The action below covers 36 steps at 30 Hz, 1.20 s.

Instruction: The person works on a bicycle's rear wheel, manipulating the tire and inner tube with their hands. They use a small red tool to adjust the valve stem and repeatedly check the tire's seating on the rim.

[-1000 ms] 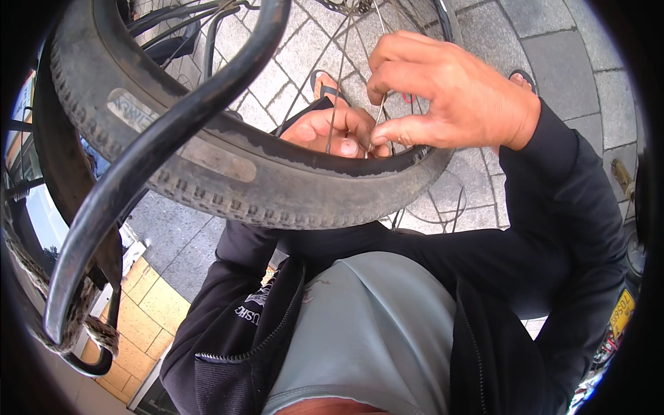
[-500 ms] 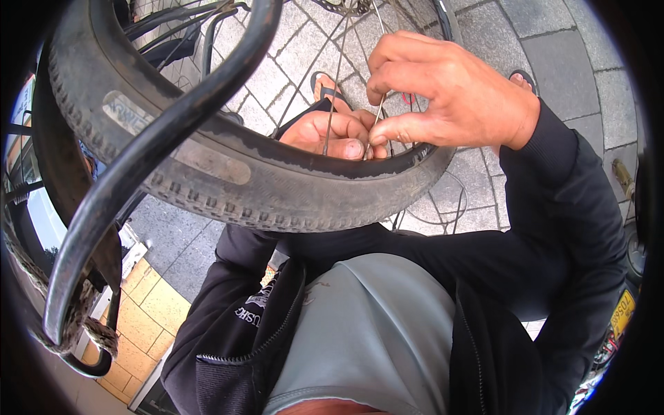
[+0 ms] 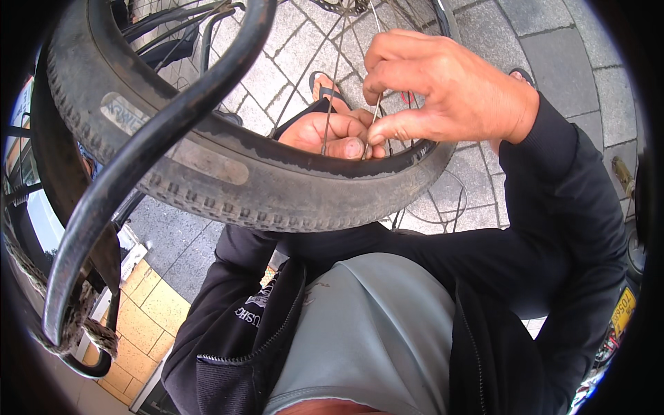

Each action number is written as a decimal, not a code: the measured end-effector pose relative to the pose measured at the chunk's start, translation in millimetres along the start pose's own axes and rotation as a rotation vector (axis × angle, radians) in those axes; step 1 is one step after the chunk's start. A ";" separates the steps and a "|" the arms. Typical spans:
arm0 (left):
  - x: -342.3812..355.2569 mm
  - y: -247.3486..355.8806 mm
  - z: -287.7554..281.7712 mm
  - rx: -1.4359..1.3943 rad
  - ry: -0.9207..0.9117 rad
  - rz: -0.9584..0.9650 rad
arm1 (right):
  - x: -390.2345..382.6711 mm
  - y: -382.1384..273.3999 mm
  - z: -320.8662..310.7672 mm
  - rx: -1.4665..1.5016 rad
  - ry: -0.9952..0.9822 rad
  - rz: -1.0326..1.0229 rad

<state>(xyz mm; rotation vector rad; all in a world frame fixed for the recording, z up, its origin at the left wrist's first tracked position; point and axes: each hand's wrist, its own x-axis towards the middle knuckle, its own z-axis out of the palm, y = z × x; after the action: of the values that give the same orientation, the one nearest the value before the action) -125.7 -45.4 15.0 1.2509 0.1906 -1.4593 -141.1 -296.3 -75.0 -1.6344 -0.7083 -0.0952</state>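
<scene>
A bicycle wheel with a worn black knobbly tyre (image 3: 277, 197) stretches in front of me, its black rim (image 3: 297, 152) scuffed along the inner edge. My right hand (image 3: 453, 90) pinches a thin silver spoke (image 3: 376, 111) between thumb and curled fingers, just above the rim. Behind the rim, my left hand (image 3: 321, 131) is closed, its thumb and fingertips together at that spoke's lower end. Whatever small part lies between those fingertips is mostly hidden. Another dark spoke (image 3: 335, 76) passes in front of my left fingers.
A thick black curved metal hook (image 3: 159, 128) crosses the tyre at the left, with frayed rope (image 3: 102, 335) around its lower end. A brake disc (image 3: 344, 5) shows at the top. Grey paving (image 3: 560, 62) lies beneath, and a thin loop of cable (image 3: 460, 207) rests right of the tyre.
My right hand has shifted very slightly left, and the spoke's upper part leans a little further left with it. My left hand stays at the rim.
</scene>
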 end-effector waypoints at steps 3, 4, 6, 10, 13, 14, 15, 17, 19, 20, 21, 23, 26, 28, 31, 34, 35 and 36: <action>-2.3 -1.8 1.4 0.004 0.012 0.000 | 0.9 -0.4 -0.5 0.000 -0.008 0.000; -3.0 -2.0 2.0 0.000 0.018 -0.005 | 1.3 -0.4 -0.6 0.000 -0.009 -0.003; -2.3 -1.3 2.1 0.015 0.008 0.005 | 1.6 0.1 -1.3 0.000 -0.024 0.003; -0.2 -7.4 4.6 0.051 0.095 0.051 | 1.7 -0.2 -1.2 -0.003 -0.027 0.000; 0.6 -8.3 5.2 0.040 0.102 0.036 | 2.2 -3.2 -2.6 0.000 -0.040 0.040; -0.1 -7.6 6.2 0.023 0.101 0.026 | 2.6 -4.0 -3.1 0.001 -0.042 0.040; -0.9 -6.3 7.7 0.007 0.100 0.015 | 2.9 -4.6 -3.7 0.002 -0.044 0.040; -1.7 -6.3 8.2 -0.005 0.098 0.007 | 3.4 -4.8 -3.6 0.007 -0.047 0.038; -1.8 -8.5 7.1 0.004 0.095 0.013 | 3.7 -3.3 -3.1 0.017 -0.047 0.032; -1.2 -7.7 6.9 0.006 0.089 0.010 | 2.8 -1.9 -3.2 0.037 -0.045 0.027; -0.7 -6.3 7.2 0.008 0.083 0.008 | 1.8 -0.1 -3.2 0.058 -0.044 0.021; -0.1 -6.4 5.8 0.013 0.064 0.014 | 1.9 0.4 -3.2 0.068 -0.044 0.015; 1.9 -11.2 -1.4 0.036 0.028 0.050 | 4.7 -1.0 -4.5 0.039 -0.055 0.019; 3.2 -13.1 -4.6 0.074 0.009 0.090 | 6.4 -2.8 -5.8 0.025 -0.072 0.027; 5.3 -14.0 -5.1 0.085 -0.005 0.136 | 8.0 -5.9 -7.6 0.039 -0.088 0.065; 4.8 -16.0 -2.3 0.069 0.023 0.148 | 10.1 -5.2 -9.6 0.050 -0.097 0.042; 3.1 -14.4 -0.5 0.077 0.037 0.132 | 10.7 -5.0 -11.0 0.053 -0.121 0.051; 0.8 -11.6 1.3 0.084 0.051 0.115 | 11.2 -4.9 -12.6 0.056 -0.146 0.060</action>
<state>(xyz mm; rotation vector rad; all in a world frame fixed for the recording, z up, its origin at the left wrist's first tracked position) -135.5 -42.9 9.1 1.3456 0.0903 -1.3492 -130.4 -303.4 -63.1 -1.6191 -0.7656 0.0873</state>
